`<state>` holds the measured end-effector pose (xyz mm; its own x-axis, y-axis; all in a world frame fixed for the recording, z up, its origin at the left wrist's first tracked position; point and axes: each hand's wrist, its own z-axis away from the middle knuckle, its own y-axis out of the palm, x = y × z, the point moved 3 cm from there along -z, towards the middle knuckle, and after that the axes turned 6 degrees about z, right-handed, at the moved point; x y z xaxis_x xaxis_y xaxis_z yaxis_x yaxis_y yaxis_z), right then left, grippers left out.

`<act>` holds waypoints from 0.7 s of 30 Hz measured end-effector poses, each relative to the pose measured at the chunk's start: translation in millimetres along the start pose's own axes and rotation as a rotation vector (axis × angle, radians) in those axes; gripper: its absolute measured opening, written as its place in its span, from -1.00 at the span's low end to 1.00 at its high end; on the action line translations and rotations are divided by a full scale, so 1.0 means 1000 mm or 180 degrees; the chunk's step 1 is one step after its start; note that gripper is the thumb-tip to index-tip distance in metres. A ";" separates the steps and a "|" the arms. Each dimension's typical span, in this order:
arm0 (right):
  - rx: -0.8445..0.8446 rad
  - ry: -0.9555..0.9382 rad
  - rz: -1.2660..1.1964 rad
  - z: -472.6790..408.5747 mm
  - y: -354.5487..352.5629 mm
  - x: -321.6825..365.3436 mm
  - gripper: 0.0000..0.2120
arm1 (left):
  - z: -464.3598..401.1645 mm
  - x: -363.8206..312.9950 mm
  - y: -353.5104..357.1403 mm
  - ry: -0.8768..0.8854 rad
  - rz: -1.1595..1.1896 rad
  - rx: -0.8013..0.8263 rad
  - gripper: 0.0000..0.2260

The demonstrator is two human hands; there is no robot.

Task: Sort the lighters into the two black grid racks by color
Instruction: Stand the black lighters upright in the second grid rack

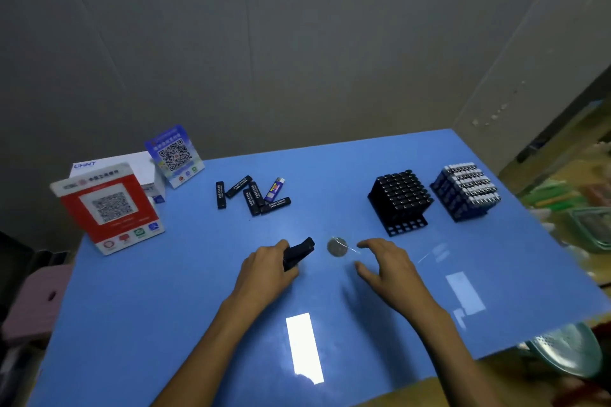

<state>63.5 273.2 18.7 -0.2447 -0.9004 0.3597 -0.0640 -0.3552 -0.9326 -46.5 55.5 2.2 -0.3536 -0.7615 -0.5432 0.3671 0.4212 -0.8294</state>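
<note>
My left hand [267, 269] grips black lighters [299, 253] near the middle of the blue table [165, 307]. My right hand [385, 263] hovers beside it, fingers spread and holding nothing. Farther back lies a loose pile of several black lighters [251, 196] with one blue lighter [275, 190] among them. At the right stands a black grid rack [408, 228] nearly full of black lighters [401, 192], its front row of cells bare. Right of it a second rack is packed with blue lighters [464, 192].
A small round silvery object [337, 246] lies between my hands. A red QR-code stand [109, 208], a blue QR-code stand [174, 155] and a white box [132, 168] sit at the table's left rear. Clutter lies beyond the right edge.
</note>
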 end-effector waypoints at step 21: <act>-0.0075 -0.0104 0.0252 0.062 -0.107 -0.240 -0.63 | -0.003 -0.252 0.117 0.0231 -0.0331 -0.0214 -0.86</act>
<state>189.5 511.9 33.5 -0.2184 -0.9333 0.2851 -0.0686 -0.2768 -0.9585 83.2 298.5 41.5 -0.4489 -0.7661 -0.4599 0.2676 0.3759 -0.8872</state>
